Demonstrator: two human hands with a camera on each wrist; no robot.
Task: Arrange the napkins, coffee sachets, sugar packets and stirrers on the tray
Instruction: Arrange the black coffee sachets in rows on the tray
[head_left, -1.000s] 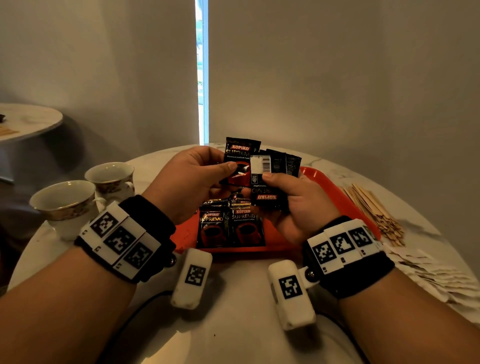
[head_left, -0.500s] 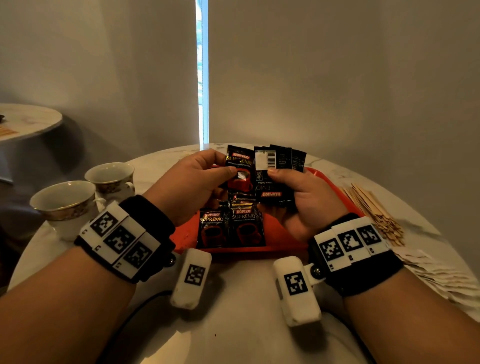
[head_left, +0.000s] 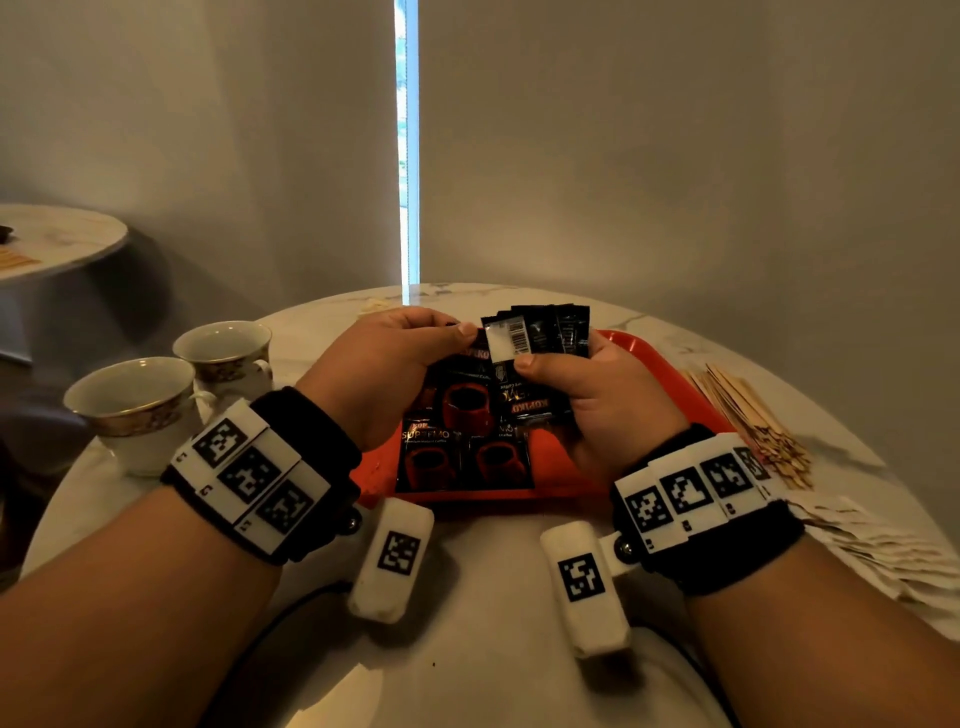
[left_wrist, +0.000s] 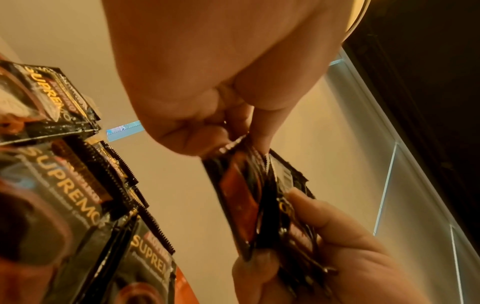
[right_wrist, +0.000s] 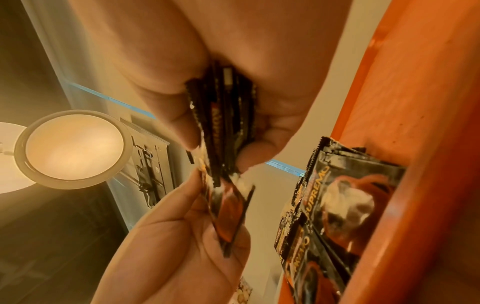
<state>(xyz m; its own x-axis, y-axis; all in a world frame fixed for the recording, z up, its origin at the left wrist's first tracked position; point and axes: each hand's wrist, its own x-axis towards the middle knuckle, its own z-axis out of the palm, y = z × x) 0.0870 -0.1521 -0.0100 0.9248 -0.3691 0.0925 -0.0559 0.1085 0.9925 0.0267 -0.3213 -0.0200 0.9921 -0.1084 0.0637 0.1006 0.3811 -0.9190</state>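
Left hand: the left hand (head_left: 384, 364) is above the red tray (head_left: 644, 358); thumb and fingers pinch the top edge of one coffee sachet (head_left: 462, 400), which hangs down with its front to the camera.
Held sachet: black and glossy, with a red cup picture in the middle and a red brand strip near the top; its edges are serrated. In the left wrist view the same coffee sachet (left_wrist: 241, 195) is seen nearly from the side, thin and flat.
Right hand: the right hand (head_left: 597, 405) grips a fan of sachets (head_left: 540, 343), thumb across the front and fingers curled behind.
Fan of sachets: several black packets overlap each other and stand upright. The front one shows its back, with a white patch and a barcode, and its print is upside down. The exact number I cannot tell.
Contact: the single sachet and the fan are just beside each other and seem to touch at the top.
Sachets on tray: more sachets (head_left: 462, 460) lie flat and overlap at the near-left part of the tray, fronts up, with gold "SUPREMO" letters and red cups.
Tray: it lies in the middle of the round marble surface (head_left: 493, 649).
Stirrers: a heap of pale wooden stirrers (head_left: 753, 421) lies on the surface by the right edge of the tray.
Napkins: white napkins (head_left: 893, 551) lie near the right edge of the surface.
Cups: two cups (head_left: 171, 384) with gold rims stand at the left edge of the surface.
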